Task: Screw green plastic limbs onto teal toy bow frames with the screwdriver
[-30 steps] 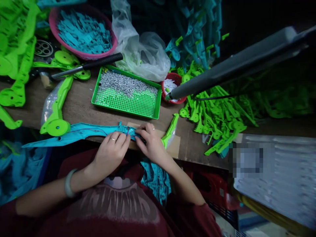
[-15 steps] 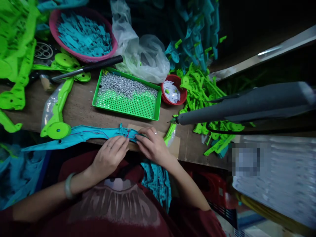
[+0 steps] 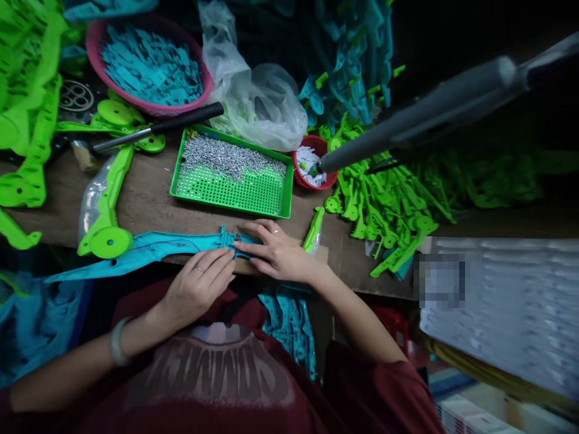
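A long blue plastic toy shell half (image 3: 156,246) lies open side up along the table's front edge, its pointed end to the left. A thin dark wire runs along its inside. My left hand (image 3: 201,280), fingers together, holds the shell's near edge around its middle. My right hand (image 3: 283,253) grips the shell farther right, its fingers bent over the small inner fittings; the fingertips partly hide what they touch. The shell's right end is mostly covered by this hand. A green round-hubbed part with a clear curved piece (image 3: 108,241) lies against the shell's left portion.
Behind the shell sits a green perforated tray (image 3: 230,202) of screws. A red basket (image 3: 328,181) of white pieces, a pink basin (image 3: 149,108) of blue parts and a hammer (image 3: 158,128) surround it. A grey power screwdriver (image 3: 407,114) hangs at right above piled green parts (image 3: 384,199).
My right hand has shifted slightly, its fingers now lying more across the shell. The hanging screwdriver has swung up and away, its tip now over the red basket.
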The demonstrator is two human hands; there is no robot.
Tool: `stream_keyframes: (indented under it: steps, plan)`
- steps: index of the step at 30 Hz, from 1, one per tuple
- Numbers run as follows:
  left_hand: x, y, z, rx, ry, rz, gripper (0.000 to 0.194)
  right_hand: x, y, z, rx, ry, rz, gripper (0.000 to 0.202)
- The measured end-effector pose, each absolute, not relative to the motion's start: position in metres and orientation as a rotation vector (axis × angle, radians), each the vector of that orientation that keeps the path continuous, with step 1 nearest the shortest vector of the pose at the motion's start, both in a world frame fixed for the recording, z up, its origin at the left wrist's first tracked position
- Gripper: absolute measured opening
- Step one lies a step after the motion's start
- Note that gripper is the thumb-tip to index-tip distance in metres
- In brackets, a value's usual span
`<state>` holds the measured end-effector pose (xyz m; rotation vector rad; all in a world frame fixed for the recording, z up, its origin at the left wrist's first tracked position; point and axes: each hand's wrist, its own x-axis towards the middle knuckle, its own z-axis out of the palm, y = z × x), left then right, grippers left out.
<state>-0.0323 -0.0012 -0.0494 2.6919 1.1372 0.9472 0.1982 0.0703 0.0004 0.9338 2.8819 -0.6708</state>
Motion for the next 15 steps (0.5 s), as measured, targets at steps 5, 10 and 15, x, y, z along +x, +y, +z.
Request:
stream_keyframes:
  steps: [5,10,15]
  plan:
    - [-0.037,0.003,-0.044,2.787,1.111,0.832,0.020,0.202,0.077,0.003,0.923,2.865,-0.726,0.043]
    - [-0.035,0.013,-0.028,2.864,1.003,0.607,0.019,0.218,0.081,0.020,1.243,3.096,-0.937,0.032]
    - [-0.038,0.021,-0.020,2.857,0.951,0.544,0.020,0.221,0.042,0.022,1.339,3.177,-0.521,0.020]
